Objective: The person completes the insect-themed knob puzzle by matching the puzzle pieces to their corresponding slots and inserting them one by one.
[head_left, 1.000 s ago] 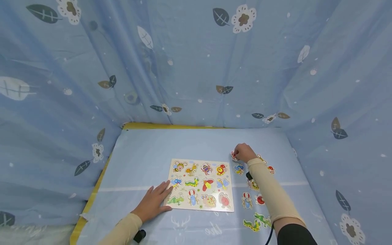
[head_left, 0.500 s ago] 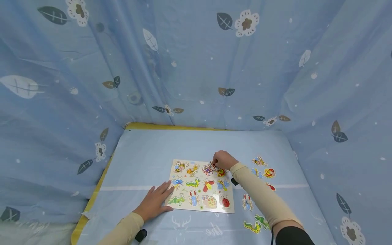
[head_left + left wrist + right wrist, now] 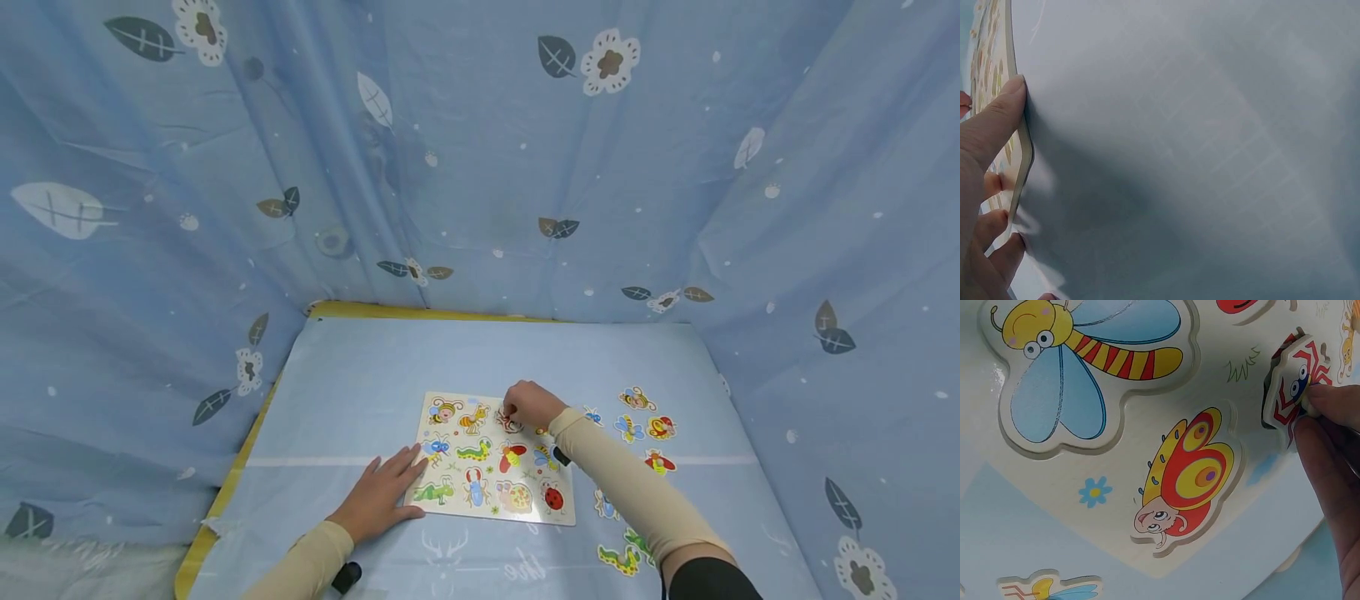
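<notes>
A flat insect puzzle board with picture recesses lies on the blue-covered table. My left hand rests at its left edge, fingers spread; in the left wrist view the thumb lies along the board's rim. Over the board's top row, my right hand pinches a spider puzzle piece by its knob between thumb and finger. That piece sits slightly tilted at the spider-shaped recess; whether it is fully seated I cannot tell. Beside it are the butterfly recess and dragonfly recess.
Several loose pieces lie right of the board, among them a bee, a dragonfly, a red-winged bug and a caterpillar. My right forearm covers some. A patterned blue curtain surrounds the table.
The right hand has carried the spider piece leftward from the loose pieces to the board's top row. The left hand has stayed at the board's left edge.
</notes>
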`<control>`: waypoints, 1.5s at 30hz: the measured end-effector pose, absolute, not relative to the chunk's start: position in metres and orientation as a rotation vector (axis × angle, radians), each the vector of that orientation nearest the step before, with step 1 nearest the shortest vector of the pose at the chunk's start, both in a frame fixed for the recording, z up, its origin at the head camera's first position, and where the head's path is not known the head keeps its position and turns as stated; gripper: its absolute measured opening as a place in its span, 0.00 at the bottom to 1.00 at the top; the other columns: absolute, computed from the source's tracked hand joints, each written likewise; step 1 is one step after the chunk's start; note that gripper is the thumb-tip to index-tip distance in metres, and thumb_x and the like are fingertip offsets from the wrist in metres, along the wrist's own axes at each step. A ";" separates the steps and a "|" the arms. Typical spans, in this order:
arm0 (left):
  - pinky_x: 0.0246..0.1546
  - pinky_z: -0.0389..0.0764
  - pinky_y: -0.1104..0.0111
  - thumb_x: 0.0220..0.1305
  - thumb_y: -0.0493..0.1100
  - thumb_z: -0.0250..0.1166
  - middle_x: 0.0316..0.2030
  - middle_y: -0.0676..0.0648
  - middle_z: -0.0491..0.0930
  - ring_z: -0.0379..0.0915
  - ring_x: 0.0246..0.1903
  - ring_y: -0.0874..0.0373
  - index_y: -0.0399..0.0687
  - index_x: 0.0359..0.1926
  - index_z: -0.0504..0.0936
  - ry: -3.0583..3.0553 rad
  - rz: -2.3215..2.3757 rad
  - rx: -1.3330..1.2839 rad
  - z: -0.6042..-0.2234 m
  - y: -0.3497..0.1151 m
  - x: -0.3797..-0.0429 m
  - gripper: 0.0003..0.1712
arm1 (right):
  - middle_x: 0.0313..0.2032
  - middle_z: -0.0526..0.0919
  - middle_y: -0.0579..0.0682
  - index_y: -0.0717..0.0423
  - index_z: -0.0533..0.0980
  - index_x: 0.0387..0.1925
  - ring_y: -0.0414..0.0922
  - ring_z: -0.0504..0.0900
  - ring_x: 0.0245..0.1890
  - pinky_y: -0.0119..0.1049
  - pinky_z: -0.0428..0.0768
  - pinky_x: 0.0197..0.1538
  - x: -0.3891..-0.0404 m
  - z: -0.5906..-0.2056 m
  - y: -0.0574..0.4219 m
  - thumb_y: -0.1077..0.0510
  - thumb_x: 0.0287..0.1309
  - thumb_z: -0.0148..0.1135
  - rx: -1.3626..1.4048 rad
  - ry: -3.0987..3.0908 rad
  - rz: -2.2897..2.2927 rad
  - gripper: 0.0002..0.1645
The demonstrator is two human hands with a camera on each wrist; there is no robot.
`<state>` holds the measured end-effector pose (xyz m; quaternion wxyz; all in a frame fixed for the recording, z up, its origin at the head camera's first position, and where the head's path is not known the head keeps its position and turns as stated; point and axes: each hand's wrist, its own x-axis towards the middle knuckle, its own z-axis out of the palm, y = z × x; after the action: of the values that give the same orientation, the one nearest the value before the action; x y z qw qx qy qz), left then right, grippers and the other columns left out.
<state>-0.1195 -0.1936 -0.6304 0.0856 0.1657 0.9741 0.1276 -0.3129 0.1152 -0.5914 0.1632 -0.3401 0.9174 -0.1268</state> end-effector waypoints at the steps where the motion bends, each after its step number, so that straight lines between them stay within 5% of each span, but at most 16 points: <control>1: 0.75 0.63 0.37 0.58 0.71 0.69 0.80 0.50 0.60 0.57 0.79 0.48 0.58 0.77 0.68 2.905 0.378 0.492 -0.630 -0.193 -0.120 0.51 | 0.30 0.87 0.43 0.51 0.88 0.32 0.35 0.74 0.23 0.28 0.77 0.29 -0.312 -0.590 0.114 0.65 0.64 0.69 -0.976 2.619 -0.348 0.08; 12: 0.75 0.63 0.37 0.57 0.71 0.70 0.80 0.50 0.60 0.57 0.79 0.48 0.58 0.77 0.68 2.910 0.392 0.492 -0.629 -0.192 -0.119 0.51 | 0.17 0.70 0.40 0.57 0.85 0.25 0.36 0.60 0.19 0.29 0.63 0.26 -0.303 -0.579 0.107 0.72 0.60 0.67 -1.120 2.629 -0.230 0.12; 45: 0.74 0.63 0.36 0.58 0.72 0.69 0.80 0.50 0.60 0.56 0.79 0.48 0.58 0.77 0.67 2.902 0.376 0.486 -0.630 -0.191 -0.119 0.51 | 0.18 0.62 0.41 0.57 0.81 0.21 0.37 0.56 0.21 0.29 0.59 0.27 -0.300 -0.594 0.115 0.73 0.59 0.66 -1.169 2.675 -0.264 0.14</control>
<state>-0.1195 -0.1913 -0.6298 0.0875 0.1632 0.9745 0.1264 -0.2999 0.1147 -0.5941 0.1052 -0.3966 0.9075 -0.0895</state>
